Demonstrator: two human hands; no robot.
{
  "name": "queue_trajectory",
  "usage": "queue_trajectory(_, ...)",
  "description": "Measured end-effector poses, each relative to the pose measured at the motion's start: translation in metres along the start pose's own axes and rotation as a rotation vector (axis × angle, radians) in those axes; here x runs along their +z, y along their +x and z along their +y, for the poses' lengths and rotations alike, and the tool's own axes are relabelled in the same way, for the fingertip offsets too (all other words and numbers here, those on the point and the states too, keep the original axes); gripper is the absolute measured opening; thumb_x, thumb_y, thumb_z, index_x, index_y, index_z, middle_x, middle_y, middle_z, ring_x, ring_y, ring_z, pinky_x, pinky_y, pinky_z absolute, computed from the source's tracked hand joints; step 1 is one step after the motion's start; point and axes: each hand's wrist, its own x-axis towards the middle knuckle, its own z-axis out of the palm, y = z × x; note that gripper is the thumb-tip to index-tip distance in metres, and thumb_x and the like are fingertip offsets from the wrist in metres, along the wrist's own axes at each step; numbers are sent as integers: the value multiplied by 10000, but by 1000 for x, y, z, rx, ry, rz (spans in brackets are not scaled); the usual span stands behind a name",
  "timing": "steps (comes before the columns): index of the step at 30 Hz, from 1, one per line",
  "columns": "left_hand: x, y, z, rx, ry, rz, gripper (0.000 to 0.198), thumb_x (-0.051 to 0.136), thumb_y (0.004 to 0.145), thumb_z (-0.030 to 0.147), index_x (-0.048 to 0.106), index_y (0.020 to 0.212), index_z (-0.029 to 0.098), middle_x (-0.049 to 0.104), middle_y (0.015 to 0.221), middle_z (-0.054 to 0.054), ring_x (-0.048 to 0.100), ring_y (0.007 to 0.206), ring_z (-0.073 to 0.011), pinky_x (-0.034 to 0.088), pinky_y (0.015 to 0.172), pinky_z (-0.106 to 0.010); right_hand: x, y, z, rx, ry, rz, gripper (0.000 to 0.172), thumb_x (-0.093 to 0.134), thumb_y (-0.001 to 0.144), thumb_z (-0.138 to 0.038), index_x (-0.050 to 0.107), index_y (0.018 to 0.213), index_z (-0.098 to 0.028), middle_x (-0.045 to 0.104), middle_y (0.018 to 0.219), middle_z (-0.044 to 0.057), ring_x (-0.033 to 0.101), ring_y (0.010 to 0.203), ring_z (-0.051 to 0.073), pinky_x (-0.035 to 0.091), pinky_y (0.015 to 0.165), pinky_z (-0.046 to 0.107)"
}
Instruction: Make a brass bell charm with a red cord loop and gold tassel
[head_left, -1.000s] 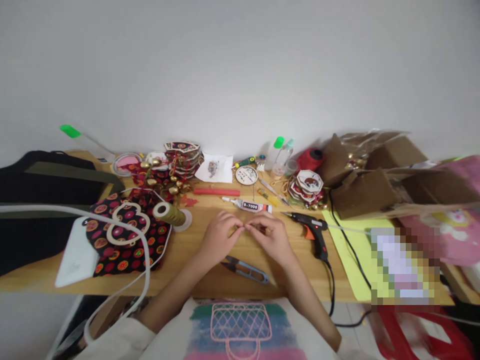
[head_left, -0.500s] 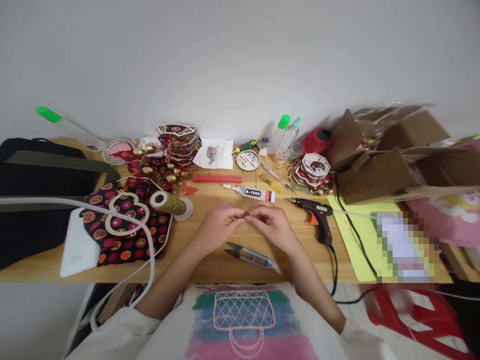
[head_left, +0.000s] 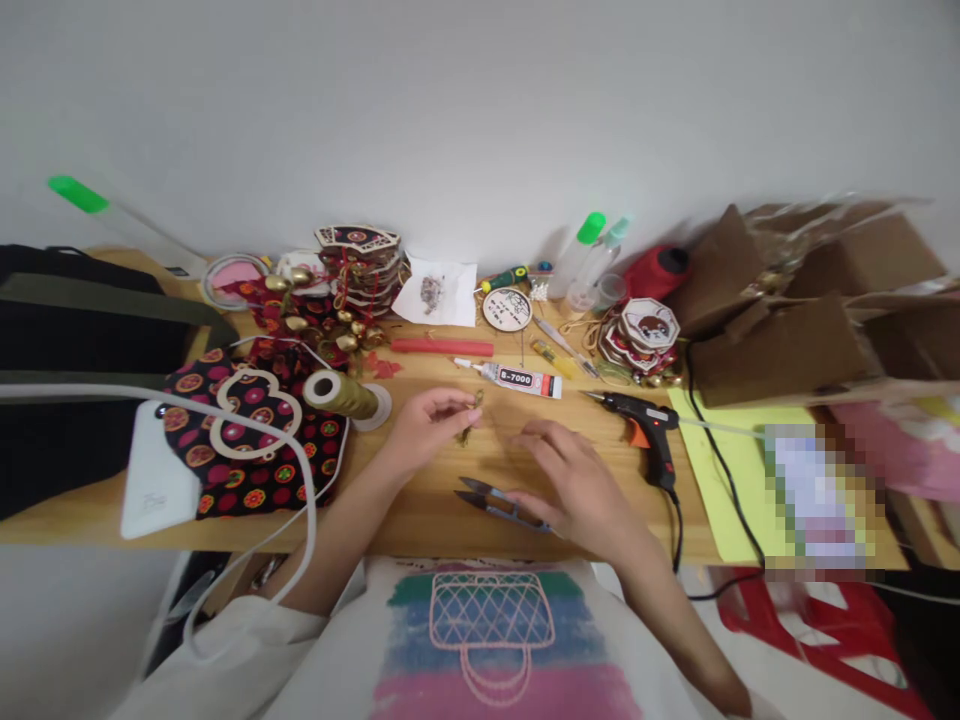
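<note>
Your left grip (head_left: 424, 430) pinches a small cord knot (head_left: 470, 412), tail hanging free. Your right grip (head_left: 574, 485), spread, rests on snips (head_left: 484, 493) at the counter's (head_left: 420, 522) front edge.

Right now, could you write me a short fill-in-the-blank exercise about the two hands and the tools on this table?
The left hand pinches a small olive piece near the glue tube marked B-____.
The right hand touches the grey snips, left of the black glue gun with the ____ trigger.
The tabletop is made of ____.
Missing words: 7000; orange; wood.
</note>
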Motion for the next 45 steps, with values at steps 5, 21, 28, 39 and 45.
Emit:
queue_trajectory(5,5,-2,1,-11,-47,-3,367,787,573,441,641,742,150,701,639,-6,656,615,-144,531,684,-296,10,-3,-8,-98,-73,-273,276,644,789,-224,632,1060,-175,692,980,107,626,880,241,457,774,363)
queue_trajectory(21,3,2,2,-67,-107,-1,368,846,492,368,643,700,143,730,708,-30,676,674,-159,525,741,-307,23,-17,9,156,-139,-230,212,487,753,-37,609,901,-129,611,956,137,594,872,245,481,793,373)
queue_trajectory(28,0,0,8,-97,-235,-3,356,876,461,325,662,669,131,717,654,-8,652,616,-126,499,687,-264,3,-30,18,126,208,-107,167,451,869,-134,564,989,-162,618,918,89,615,825,173,495,732,281)
queue_trajectory(39,1,-1,11,-160,-522,-86,333,899,455,241,669,666,126,692,617,8,634,588,-91,458,598,-211,-7,-17,3,571,1031,193,429,489,852,-582,591,862,-165,502,647,-14,398,490,84,297,448,231)
queue_trajectory(45,0,2,13,-163,-524,-90,350,902,447,222,661,681,123,677,611,12,620,579,-83,461,580,-194,-9,-5,-3,515,1207,101,465,490,857,-587,632,877,-145,522,690,-3,407,536,74,320,503,231)
